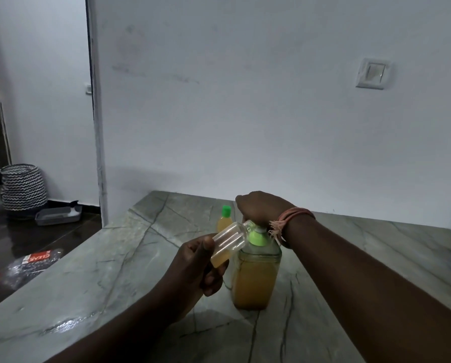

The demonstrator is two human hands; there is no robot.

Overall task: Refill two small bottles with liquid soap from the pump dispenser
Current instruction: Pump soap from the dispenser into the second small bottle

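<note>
A clear pump dispenser (254, 279) with a green collar stands on the marble counter, holding orange-yellow soap. My right hand (261, 206) rests closed over its pump head, which is hidden beneath it. My left hand (193, 268) grips a small clear bottle (228, 243), uncapped and tilted, its mouth up against the pump's spout. A little yellow soap sits at that bottle's lower end. A second small bottle (223, 221) with a green cap stands upright behind the dispenser, filled with yellow liquid.
The grey marble counter (114, 271) runs to a white wall at the back; its left edge drops to a dark floor. On the floor lie a plastic bottle (28, 265), a grey tray (58, 214) and a zigzag-patterned basket (22, 188).
</note>
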